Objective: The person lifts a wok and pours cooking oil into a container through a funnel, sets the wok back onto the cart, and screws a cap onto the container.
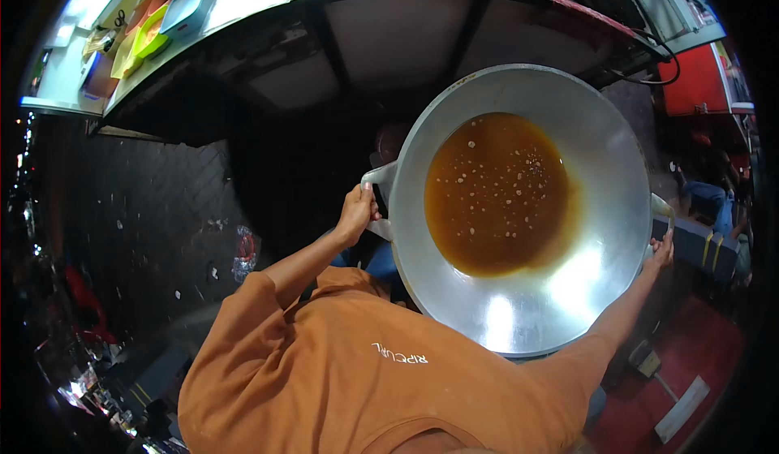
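A large silver-coloured metal wok point(600, 210) is held out in front of my body. Brown liquid point(499, 198) with small bubbles on top lies in its bottom, pooled toward the left side. My left hand point(357, 213) is closed around the wok's left loop handle. On the far side, my right hand point(661, 249) grips the right handle, its fingers partly hidden by the handle and rim. The wok's near edge comes close to my orange shirt point(389, 357).
Ahead is a counter point(251, 4) holding a blue container point(187, 8) and a green tray point(152, 34). A red cabinet point(694, 81) stands at the right, with a black cable point(649, 81) beside it. Litter lies on the dark paved ground point(154, 202). People sit or stand farther right.
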`<act>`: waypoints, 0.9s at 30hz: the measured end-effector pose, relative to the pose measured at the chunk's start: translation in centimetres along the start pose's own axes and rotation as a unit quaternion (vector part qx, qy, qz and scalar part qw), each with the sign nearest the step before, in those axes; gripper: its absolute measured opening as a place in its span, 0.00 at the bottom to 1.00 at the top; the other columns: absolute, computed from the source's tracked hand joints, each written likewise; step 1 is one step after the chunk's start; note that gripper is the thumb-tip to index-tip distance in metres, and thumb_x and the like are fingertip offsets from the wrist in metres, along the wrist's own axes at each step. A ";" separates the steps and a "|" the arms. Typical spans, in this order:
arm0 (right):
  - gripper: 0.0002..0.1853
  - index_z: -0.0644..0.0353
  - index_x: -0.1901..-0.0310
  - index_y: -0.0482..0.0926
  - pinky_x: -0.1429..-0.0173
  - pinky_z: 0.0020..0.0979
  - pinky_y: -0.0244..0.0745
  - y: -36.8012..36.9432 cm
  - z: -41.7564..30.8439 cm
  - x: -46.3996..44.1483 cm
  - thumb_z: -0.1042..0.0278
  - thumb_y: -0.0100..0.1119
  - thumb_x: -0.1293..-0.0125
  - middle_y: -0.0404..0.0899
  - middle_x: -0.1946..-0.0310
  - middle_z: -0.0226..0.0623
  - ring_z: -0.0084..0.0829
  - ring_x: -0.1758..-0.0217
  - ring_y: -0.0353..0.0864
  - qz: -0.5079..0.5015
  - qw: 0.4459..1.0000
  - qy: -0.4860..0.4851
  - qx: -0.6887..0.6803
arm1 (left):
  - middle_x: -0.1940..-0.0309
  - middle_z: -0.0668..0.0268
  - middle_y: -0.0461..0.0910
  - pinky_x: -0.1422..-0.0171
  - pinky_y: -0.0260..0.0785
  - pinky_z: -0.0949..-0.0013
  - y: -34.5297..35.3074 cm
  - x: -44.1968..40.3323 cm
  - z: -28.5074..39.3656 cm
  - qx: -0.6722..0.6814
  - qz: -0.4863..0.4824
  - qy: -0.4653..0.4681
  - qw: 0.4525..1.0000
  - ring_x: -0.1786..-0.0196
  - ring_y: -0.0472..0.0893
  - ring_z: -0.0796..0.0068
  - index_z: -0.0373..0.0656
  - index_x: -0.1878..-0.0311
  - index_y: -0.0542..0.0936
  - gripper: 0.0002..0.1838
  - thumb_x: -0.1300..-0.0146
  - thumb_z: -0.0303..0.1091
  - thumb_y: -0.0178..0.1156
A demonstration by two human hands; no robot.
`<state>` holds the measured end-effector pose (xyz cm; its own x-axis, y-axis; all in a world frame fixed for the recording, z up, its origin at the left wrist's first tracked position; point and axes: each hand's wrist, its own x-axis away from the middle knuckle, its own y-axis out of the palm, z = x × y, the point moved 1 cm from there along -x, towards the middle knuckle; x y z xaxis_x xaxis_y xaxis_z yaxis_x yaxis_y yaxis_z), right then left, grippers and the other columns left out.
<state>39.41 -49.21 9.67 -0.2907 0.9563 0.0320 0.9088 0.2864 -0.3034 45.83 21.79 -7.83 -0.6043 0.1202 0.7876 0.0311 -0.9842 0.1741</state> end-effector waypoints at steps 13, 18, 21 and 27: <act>0.18 0.64 0.68 0.73 0.74 0.22 0.67 2.3 0.0 -1.3 0.56 0.65 0.45 0.57 0.87 0.24 0.17 0.85 0.57 -0.066 0.997 -0.014 0.023 | 0.84 0.72 0.58 0.67 0.67 0.70 1.4 -1.0 -8.2 0.076 0.007 -0.002 0.997 0.82 0.61 0.79 0.45 0.71 0.63 0.18 0.29 0.46 0.38; 0.18 0.65 0.64 0.75 0.74 0.22 0.66 3.0 0.6 -1.7 0.57 0.65 0.44 0.57 0.86 0.23 0.17 0.84 0.57 -0.073 0.997 -0.020 -0.006 | 0.84 0.72 0.58 0.68 0.67 0.70 1.3 -1.7 -9.2 0.083 0.018 -0.009 0.996 0.82 0.60 0.80 0.46 0.72 0.63 0.18 0.29 0.46 0.39; 0.18 0.65 0.62 0.76 0.74 0.22 0.66 3.6 0.4 -1.2 0.58 0.65 0.44 0.57 0.86 0.23 0.17 0.84 0.57 -0.074 0.997 -0.020 0.000 | 0.84 0.72 0.58 0.68 0.68 0.70 1.3 -2.3 -9.7 0.088 0.028 -0.016 0.996 0.83 0.60 0.80 0.46 0.72 0.63 0.17 0.29 0.46 0.39; 0.17 0.65 0.64 0.76 0.74 0.22 0.66 4.0 0.5 -0.8 0.58 0.64 0.44 0.59 0.86 0.23 0.17 0.85 0.58 -0.067 0.996 -0.035 0.037 | 0.84 0.72 0.57 0.68 0.69 0.69 1.8 -3.4 -11.1 0.096 0.034 -0.022 0.995 0.83 0.60 0.80 0.46 0.71 0.62 0.17 0.29 0.46 0.38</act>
<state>43.17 -48.85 7.97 -0.4304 0.9026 0.0120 0.8362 0.4037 -0.3712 39.06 18.19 -16.74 -0.5612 0.0646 0.8252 0.2237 -0.9480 0.2263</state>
